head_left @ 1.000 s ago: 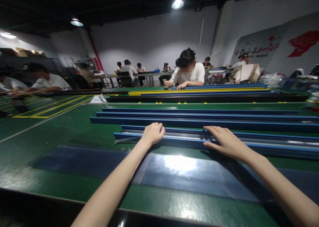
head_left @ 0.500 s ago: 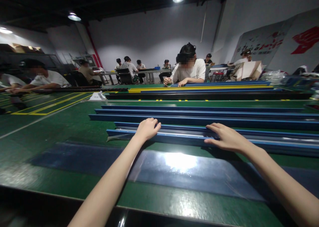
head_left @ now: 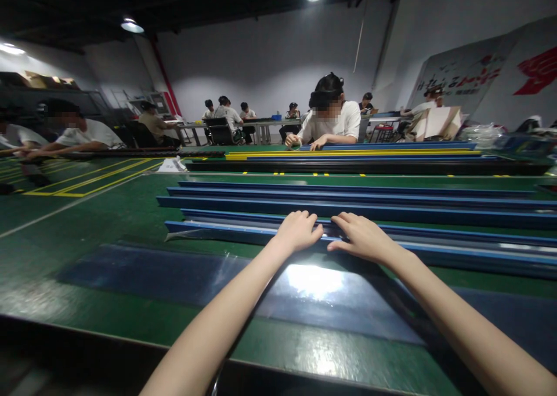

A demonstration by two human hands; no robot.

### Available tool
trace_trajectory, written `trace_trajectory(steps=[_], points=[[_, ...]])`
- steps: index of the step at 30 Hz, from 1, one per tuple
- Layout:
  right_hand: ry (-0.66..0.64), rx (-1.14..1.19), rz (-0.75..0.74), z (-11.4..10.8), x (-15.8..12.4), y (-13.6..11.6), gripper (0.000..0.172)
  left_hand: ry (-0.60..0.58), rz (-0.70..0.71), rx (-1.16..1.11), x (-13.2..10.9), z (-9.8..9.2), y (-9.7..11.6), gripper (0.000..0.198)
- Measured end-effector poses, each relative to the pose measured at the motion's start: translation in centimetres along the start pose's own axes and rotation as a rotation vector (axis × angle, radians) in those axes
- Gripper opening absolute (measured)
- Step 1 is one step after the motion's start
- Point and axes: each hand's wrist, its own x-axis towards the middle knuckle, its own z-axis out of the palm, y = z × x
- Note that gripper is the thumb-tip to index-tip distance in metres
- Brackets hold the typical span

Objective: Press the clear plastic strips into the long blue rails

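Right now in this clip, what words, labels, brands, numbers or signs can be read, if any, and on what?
None reads clearly.
Wall board: red and dark characters, too blurred to quote.
White stand on the table: faint marking, too small to read.
Near blue channel: no lettering I can make out.

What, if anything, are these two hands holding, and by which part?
The left hand and right hand are at the upper edges of the nearest blue channel; whether they grip it or only touch cannot be told.
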Motion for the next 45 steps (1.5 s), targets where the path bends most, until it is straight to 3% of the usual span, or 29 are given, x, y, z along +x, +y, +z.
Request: trace_trajectory(steps=[6, 15, 20, 29, 40, 45], points=[[0.018, 0.058, 0.017, 0.2, -0.9, 0.3, 0.060, -0.002, -0.009, 0.031, -0.7, 0.0, -1.8, 0.033], [-0.021, 0.151, 0.102, -0.2, -2.8, 2.5, 0.060, -0.041, -0.140, 0.046, -4.9, -0.5, -9.6, 0.028], [-0.020, 0.122, 0.115, 0.1, -3.0, 2.6, 0.059, -0.059, -0.147, 0.065, -5.9, -0.8, -11.4, 0.029], [-0.004, 0.114, 0.116, 0.2, -2.7, 2.3, 0.059, -0.040, -0.096, 0.098, -5.4, -0.8, -10.0, 0.033], [0.011, 0.123, 0.113, 0.2, -2.6, 2.1, 0.057, -0.050, -0.050, -0.061, -1.4, -0.4, -3.1, 0.039], [0.025, 0.120, 0.116, 0.2, -2.7, 1.9, 0.058, -0.048, -0.085, -0.010, -1.1, 0.2, -1.8, 0.036]])
